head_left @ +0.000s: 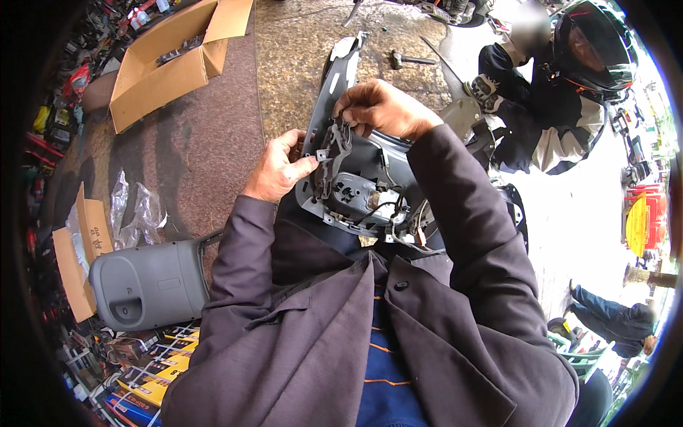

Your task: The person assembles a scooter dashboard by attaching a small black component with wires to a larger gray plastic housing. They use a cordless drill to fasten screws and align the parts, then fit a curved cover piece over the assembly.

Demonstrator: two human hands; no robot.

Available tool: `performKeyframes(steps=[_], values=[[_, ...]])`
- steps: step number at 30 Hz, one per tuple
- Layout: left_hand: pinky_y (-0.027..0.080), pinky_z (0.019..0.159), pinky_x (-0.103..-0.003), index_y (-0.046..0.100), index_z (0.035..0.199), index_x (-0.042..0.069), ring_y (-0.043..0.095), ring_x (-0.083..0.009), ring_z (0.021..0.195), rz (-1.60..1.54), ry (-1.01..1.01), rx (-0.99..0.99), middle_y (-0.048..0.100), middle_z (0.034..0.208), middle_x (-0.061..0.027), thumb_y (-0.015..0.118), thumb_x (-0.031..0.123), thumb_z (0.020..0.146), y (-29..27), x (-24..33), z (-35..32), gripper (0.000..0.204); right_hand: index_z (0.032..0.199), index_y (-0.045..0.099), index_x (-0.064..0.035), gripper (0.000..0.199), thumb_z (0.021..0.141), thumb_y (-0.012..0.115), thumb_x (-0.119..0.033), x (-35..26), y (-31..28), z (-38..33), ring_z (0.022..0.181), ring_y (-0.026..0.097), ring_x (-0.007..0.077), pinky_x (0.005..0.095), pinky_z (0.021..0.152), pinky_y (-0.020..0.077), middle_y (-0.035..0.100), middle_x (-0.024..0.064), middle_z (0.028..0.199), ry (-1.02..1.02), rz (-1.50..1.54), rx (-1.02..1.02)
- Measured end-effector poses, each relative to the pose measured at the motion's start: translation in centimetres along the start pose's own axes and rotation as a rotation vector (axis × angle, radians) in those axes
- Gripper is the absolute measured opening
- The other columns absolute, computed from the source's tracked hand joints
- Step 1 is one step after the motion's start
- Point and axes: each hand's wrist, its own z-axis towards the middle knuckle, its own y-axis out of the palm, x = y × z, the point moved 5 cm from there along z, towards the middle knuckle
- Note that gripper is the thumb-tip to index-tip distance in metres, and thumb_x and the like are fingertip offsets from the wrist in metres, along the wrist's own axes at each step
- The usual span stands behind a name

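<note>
I make out black printed characters on the small open brown cardboard box (94, 226) at the left, and lettering on the strapped yellow-black-and-blue rectangular cartons (158, 370) nearer me

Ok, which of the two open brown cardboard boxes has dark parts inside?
The larger brown cardboard box, at the upper left, holds dark parts; the smaller brown cardboard box, beside the grey plastic shell, shows whitish plastic instead.

smooth plastic panel (365, 158), matt cardboard box (166, 83), glossy visor (613, 44), cloth jacket (306, 338)
</note>
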Motion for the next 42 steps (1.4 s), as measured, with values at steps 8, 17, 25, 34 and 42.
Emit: performKeyframes(steps=[8,17,25,34,42], values=[[0.05,0.084,-0.028,0.062,0.117,-0.005,0.06,-0.0114,0.09,-0.068,0.064,0.037,0.069,0.102,-0.0062,0.076,0.014,0.081,0.8,0.0,-0.3,0.042,0.109,0.071,-0.0002,0.018,0.096,0.061,-0.008,1.3,1.3,-0.3,0.065,0.062,0.0086,0.0239,0.059,0.0528,0.068,0.0021,0.085,-0.054,0.206,0.192],[0.052,0.084,-0.03,0.064,0.107,-0.002,0.062,-0.0121,0.09,0.038,0.033,0.101,0.069,0.098,-0.0051,0.084,0.018,0.078,1.6,-0.7,-0.2,0.041,0.111,0.068,0.0034,0.022,0.097,0.065,-0.013,1.9,2.6,-1.3,0.065,0.062,0.0102,0.0247,0.055,0.0526,0.068,0.0055,0.081,-0.066,0.276,0.379],[0.052,0.086,-0.032,0.063,0.116,-0.004,0.065,-0.0156,0.094,0.047,0.107,0.127,0.071,0.104,-0.0087,0.083,0.018,0.078,1.7,-0.4,-0.2,0.048,0.125,0.062,-0.0013,0.062,0.074,0.086,-0.026,0.9,5.1,-4.0,0.076,0.064,0.0155,0.0332,0.072,0.0546,0.067,0.0092,0.084,-0.041,-0.21,0.72],[0.051,0.084,-0.03,0.063,0.116,-0.003,0.062,-0.0131,0.091,0.103,0.091,0.067,0.069,0.098,-0.0057,0.079,0.018,0.079,1.0,-0.1,-1.1,0.045,0.122,0.06,0.0074,0.061,0.075,0.082,-0.024,1.6,6.2,-3.7,0.088,0.071,0.0286,0.0375,0.078,0.0564,0.07,0.0218,0.101,-0.163,-0.114,0.715],[0.051,0.087,-0.03,0.062,0.115,-0.006,0.063,-0.0127,0.094,0.022,0.019,0.048,0.07,0.102,-0.0073,0.079,0.014,0.078,0.8,-0.7,-1.4,0.045,0.114,0.061,0.0053,0.054,0.074,0.083,-0.024,-0.4,6.6,-3.7,0.093,0.067,0.037,0.0435,0.084,0.0539,0.067,0.0228,0.1,-0.229,-0.372,0.825]])
